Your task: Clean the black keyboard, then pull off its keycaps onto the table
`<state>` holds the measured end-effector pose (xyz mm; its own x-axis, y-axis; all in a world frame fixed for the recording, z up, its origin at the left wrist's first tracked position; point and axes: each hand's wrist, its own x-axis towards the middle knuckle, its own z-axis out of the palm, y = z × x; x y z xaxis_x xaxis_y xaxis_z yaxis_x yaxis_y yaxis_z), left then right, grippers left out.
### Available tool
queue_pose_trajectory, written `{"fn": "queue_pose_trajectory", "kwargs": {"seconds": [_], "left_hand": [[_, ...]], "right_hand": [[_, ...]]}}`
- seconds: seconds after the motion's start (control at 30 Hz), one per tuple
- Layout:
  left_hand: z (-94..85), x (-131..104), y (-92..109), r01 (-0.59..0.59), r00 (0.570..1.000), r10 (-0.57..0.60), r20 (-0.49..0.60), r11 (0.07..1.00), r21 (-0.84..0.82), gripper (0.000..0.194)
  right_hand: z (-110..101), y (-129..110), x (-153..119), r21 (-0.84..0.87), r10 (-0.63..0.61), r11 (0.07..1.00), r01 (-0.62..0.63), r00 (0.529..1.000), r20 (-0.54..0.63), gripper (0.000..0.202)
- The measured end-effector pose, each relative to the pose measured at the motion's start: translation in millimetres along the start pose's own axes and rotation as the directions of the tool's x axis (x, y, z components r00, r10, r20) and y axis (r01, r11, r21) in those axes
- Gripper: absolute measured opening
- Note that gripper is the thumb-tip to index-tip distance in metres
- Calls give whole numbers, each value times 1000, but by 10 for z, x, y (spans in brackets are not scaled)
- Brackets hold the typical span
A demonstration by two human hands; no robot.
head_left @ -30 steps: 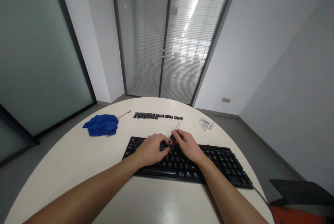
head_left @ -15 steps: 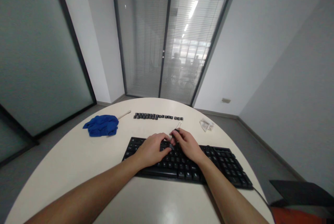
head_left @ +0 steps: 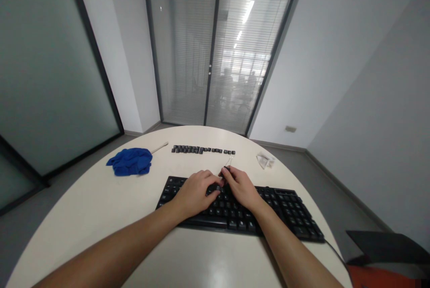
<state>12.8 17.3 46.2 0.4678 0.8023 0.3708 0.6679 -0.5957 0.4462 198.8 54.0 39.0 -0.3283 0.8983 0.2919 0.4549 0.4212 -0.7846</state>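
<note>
A black keyboard lies across the near half of the table under both my hands. My left hand is over its middle, thumb and forefinger closed about a small black keycap. Close beside it, my right hand grips a keycap puller by its dark handle; the thin wire prongs point away from me. The fingers partly cover the handle. Beyond the keyboard, loose black keycaps are laid out in rows at the far side.
To the left, a crumpled blue cloth lies beside a thin pale-handled brush or stick. A small clear plastic bag is at the right. The keyboard cable runs off the round white table's right edge, near a chair.
My left forefinger has shifted slightly right, closer to the right fingertips. The puller stays in my right hand, and the view has moved very little.
</note>
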Motion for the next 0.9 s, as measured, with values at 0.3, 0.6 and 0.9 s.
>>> {"fn": "queue_pose_trajectory", "kwargs": {"seconds": [0.3, 0.6, 0.9], "left_hand": [[13, 3, -9, 36, 999, -37, 19, 999, 19, 13], [0, 0, -14, -16, 999, 16, 36, 1000, 1, 11], [-2, 4, -6, -29, 999, 28, 42, 999, 28, 10]], "right_hand": [[-7, 3, 0, 11, 27, 1000, -27, 1000, 3, 42], [18, 46, 9, -50, 38, 998, -40, 998, -42, 39], [10, 30, 11, -44, 43, 998, -45, 998, -46, 35]]}}
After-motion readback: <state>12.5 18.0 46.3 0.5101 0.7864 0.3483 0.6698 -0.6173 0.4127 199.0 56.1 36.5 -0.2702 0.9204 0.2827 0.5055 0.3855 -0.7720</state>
